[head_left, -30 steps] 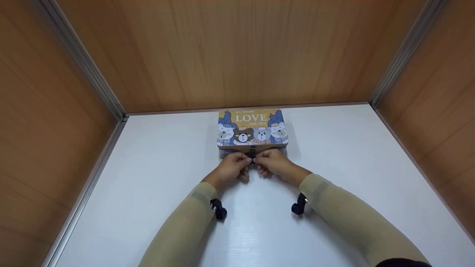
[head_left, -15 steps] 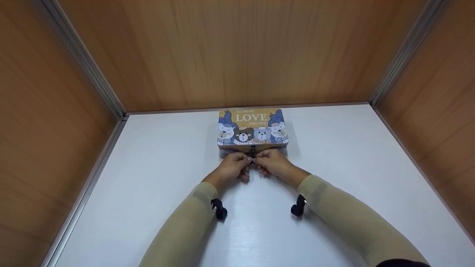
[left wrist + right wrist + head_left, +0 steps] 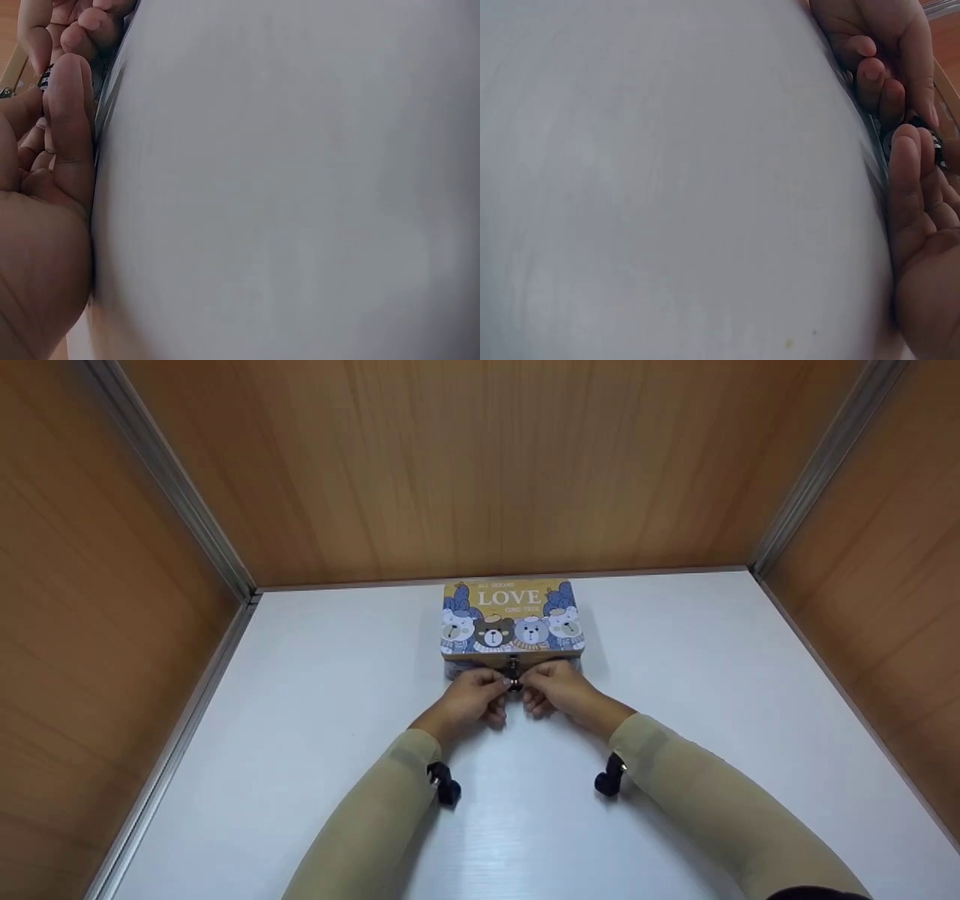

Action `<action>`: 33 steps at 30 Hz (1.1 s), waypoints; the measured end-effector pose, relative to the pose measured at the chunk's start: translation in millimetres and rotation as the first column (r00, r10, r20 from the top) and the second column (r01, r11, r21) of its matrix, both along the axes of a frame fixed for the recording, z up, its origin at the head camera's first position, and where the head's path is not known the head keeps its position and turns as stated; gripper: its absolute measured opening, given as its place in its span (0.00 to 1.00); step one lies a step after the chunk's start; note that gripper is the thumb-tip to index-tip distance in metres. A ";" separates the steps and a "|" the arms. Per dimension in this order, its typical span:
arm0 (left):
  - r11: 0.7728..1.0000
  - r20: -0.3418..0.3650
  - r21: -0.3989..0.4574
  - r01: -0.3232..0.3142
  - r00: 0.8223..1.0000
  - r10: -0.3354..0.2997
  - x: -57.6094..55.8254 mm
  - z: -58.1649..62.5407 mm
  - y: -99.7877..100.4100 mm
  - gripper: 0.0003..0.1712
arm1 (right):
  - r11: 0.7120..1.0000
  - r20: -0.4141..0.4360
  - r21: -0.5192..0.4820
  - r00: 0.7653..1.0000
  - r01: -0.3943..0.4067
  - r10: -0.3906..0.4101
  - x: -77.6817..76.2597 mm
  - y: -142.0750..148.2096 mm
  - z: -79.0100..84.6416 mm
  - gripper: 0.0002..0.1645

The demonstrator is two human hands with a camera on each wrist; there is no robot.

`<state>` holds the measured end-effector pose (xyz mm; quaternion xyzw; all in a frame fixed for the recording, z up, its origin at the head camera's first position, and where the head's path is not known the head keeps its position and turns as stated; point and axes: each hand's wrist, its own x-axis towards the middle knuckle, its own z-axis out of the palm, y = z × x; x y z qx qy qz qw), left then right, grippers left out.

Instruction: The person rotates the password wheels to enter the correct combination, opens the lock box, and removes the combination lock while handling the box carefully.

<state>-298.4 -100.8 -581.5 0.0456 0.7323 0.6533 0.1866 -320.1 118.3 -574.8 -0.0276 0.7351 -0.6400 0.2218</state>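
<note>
A tin box with bears and the word LOVE on its lid (image 3: pixel 512 615) stands shut at the back of the white table. From the clasp (image 3: pixel 514 661) on its front hangs a small dark padlock (image 3: pixel 514 684); in the left wrist view the padlock (image 3: pixel 46 77) shows striped rings like number dials. My left hand (image 3: pixel 471 695) pinches it from the left between thumb and forefinger. From the other side my right hand (image 3: pixel 559 690) pinches it too. Fingers partly cover the padlock (image 3: pixel 937 148) in the right wrist view.
Wood-grain panels (image 3: pixel 495 472) rise behind and at both sides of the white table (image 3: pixel 337 675), with metal strips (image 3: pixel 187 502) at the corners. Close behind the box is the back panel. A small black camera sits at each sleeve cuff.
My right hand has shifted very slightly to the right, and more of the padlock shows between the fingertips. The left hand stays almost still; the box has barely moved.
</note>
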 end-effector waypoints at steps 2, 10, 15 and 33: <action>1.000 0.000 0.006 0.002 1.000 -0.002 0.1 0.3 -0.1 0.14 | 1.000 -0.005 0.000 1.000 -0.004 0.004 0.2 0.3 -0.3 0.10; 0.999 0.035 0.043 0.009 0.999 -0.010 -0.5 -0.4 -1.6 0.12 | 0.999 -0.039 -0.007 0.999 -0.032 0.032 -0.4 1.0 -4.0 0.10; 0.999 0.037 0.034 0.009 0.999 -0.010 -1.4 -1.3 -1.5 0.12 | 0.999 -0.046 -0.008 0.998 -0.038 0.037 0.5 1.6 -3.1 0.09; 0.999 0.048 0.055 0.003 0.999 -0.006 0.2 2.4 -0.3 0.09 | 0.999 -0.056 -0.019 0.998 -0.038 0.037 -0.4 2.0 -3.4 0.12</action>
